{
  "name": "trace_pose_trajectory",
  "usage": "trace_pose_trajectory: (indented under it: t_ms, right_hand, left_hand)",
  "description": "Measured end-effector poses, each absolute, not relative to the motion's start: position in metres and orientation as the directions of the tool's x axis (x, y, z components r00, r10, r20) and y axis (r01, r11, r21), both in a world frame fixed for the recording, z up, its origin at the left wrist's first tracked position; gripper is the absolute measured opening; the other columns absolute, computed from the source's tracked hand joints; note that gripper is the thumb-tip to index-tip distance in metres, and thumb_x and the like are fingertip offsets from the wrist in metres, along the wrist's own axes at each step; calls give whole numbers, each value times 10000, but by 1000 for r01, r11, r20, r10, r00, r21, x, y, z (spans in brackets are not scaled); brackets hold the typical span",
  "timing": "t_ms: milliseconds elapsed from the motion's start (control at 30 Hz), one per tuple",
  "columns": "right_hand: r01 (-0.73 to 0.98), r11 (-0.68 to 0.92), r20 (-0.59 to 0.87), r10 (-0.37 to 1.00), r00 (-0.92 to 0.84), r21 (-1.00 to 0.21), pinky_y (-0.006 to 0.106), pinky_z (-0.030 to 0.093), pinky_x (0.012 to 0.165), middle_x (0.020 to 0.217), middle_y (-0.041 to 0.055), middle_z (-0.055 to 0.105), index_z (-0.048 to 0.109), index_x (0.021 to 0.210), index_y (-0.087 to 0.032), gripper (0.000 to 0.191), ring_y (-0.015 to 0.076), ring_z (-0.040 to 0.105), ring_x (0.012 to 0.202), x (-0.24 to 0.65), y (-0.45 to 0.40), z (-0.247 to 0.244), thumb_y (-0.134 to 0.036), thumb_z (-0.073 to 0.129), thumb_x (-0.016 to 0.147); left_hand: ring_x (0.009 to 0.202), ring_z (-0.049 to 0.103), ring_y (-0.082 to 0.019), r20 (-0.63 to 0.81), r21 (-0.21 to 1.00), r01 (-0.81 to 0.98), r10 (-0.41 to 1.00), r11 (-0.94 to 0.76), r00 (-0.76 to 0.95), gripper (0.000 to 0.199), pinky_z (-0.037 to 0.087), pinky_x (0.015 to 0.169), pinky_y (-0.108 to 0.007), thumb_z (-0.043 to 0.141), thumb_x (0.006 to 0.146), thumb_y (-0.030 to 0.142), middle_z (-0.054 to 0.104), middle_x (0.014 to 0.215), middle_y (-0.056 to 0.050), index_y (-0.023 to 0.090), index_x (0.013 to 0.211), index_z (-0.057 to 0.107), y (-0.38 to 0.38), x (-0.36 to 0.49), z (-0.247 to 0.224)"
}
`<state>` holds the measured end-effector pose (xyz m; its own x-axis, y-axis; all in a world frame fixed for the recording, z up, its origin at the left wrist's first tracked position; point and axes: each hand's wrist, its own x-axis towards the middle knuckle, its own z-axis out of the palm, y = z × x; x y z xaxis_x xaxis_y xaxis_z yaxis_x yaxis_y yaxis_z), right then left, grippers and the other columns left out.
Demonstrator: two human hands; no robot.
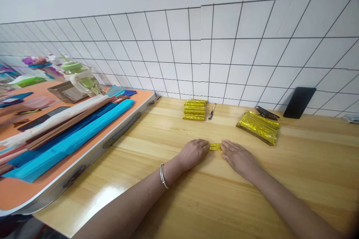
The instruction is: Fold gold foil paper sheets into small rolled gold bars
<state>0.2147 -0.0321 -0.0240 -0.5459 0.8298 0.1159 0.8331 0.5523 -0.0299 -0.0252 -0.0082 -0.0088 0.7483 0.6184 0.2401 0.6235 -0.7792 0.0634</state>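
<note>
A narrow folded strip of shiny gold foil (pixel 215 146) lies on the wooden table between my two hands. My left hand (pixel 195 153) covers the strip's left end, its fingers bent and close together; the thumb is hidden. On the right end rest the fingertips of my right hand (pixel 238 157), fingers stretched out and lying flat with the thumb apart. Farther back, several folded gold foil strips (pixel 194 110) sit side by side in a small group. A stack of flat gold foil sheets (pixel 259 127) lies beyond my right hand.
A pen (pixel 212 112) lies beside the folded strips. A dark hair clip (pixel 267 113) touches the foil stack's back edge, and a black phone (pixel 299 102) leans on the tiled wall. Left, an orange-topped board (pixel 112 129) carries rolled coloured paper (pixel 75 138), a cardboard box (pixel 67 92) and a green-lidded bottle (pixel 81 76).
</note>
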Motion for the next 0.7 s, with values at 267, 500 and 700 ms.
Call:
trace_pose_trajectory:
  t_ms: [267, 500, 700]
  right_hand:
    - [817, 550, 277, 769, -576, 173, 416, 380, 940, 1115, 170, 631, 625, 1075, -105, 313, 260, 562, 1052, 189, -26, -20, -219, 375, 924]
    - [801, 570, 288, 748, -597, 181, 393, 403, 912, 1025, 145, 650, 631, 977, -127, 269, 246, 582, 975, 188, -22, -20, -23, 425, 839]
    - [790, 593, 297, 735, -609, 155, 387, 411, 960, 1125, 152, 631, 614, 1070, -103, 319, 238, 574, 1053, 200, -21, -25, -7, 425, 832]
  left_hand:
    - [801, 559, -186, 202, -14, 645, 630, -764, 750, 131, 459, 728, -302, 409, 918, 181, 596, 851, -74, 148, 921, 536, -7, -21, -8]
    - [831, 531, -180, 253, 43, 679, 666, -733, 702, 141, 432, 756, -301, 430, 921, 216, 590, 834, -50, 178, 914, 566, -2, -19, -12]
    - [798, 531, -177, 270, 110, 671, 672, -733, 689, 139, 436, 741, -292, 450, 911, 216, 595, 819, -47, 174, 883, 579, -1, -22, -17]
